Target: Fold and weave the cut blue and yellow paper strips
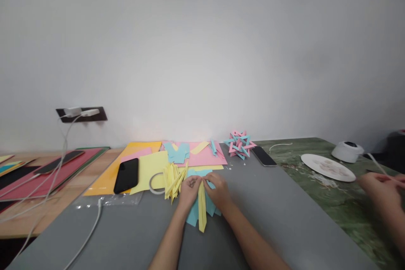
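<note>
Both my hands meet over the grey table, pinching the far end of a folded yellow paper strip [202, 213] that points toward me. My left hand [190, 190] has its fingers closed on the strip's left side, and my right hand [219, 190] grips it from the right. Beneath lie pieces of blue paper [191, 217], partly hidden by the hands. Just left of my left hand is a pile of folded yellow strips [172, 181], with a roll of tape [155, 183] beside it.
Behind are yellow sheets [148, 168], a pink sheet [202, 158] and a pink-and-blue paper star model [239, 145]. Phones lie at left [126, 176] and right [263, 156]. A white cable [91, 232] crosses the front left. Another person's hand [381, 190] is near a white plate [329, 167].
</note>
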The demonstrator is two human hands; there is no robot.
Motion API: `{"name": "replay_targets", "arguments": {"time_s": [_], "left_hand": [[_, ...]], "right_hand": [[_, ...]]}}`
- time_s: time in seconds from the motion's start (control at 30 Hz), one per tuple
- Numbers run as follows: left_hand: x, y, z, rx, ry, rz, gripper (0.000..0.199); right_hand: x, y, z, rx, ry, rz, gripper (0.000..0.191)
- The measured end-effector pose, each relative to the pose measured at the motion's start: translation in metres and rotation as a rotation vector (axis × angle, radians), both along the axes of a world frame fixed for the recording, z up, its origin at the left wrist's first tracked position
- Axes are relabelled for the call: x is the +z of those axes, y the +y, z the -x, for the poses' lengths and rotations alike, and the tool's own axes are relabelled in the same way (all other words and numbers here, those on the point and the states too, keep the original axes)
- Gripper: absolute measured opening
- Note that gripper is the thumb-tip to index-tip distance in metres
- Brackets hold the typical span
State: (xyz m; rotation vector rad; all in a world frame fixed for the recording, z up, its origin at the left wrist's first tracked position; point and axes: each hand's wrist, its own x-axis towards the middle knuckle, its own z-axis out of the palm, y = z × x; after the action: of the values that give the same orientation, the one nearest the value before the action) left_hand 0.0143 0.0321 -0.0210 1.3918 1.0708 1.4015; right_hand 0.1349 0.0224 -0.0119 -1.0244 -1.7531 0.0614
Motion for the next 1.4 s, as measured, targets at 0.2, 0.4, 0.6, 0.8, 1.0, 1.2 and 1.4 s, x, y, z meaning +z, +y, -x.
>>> {"name": "replay_targets", "arguments": {"time_s": [0.2,0.4,0.6,0.8,1.0,1.2,1.4], "left_hand": [[0.003,-0.002,-0.002,0.054,-0.002,0.0,0.017],[0.005,-0.003,-0.001,0.067,0.013,0.009,0.018],[0.004,-0.003,0.003,0.023,0.058,-0.01,0.021],[0.005,-0.004,0.001,0.031,0.053,0.022,0.022],[0.014,-0.008,-0.002,-0.027,0.033,0.011,0.021],[0.014,-0.007,-0.001,-0.017,0.032,-0.005,0.022],[0.015,-0.008,0.0,-0.033,0.053,-0.022,0.024]], "right_hand": [[0.002,0.0,-0.002,0.007,-0.142,-0.007,0.018],[0.005,0.001,-0.004,0.051,-0.207,-0.003,0.02],[0.008,-0.002,-0.004,0.108,-0.12,0.037,0.02],[-0.003,0.006,-0.002,0.133,0.363,0.317,0.019],[-0.012,0.017,-0.003,0.296,0.591,0.617,0.021],[-0.014,0.019,-0.003,0.317,0.63,0.655,0.024],[-0.019,0.022,-0.003,0.331,0.659,0.658,0.026]]}}
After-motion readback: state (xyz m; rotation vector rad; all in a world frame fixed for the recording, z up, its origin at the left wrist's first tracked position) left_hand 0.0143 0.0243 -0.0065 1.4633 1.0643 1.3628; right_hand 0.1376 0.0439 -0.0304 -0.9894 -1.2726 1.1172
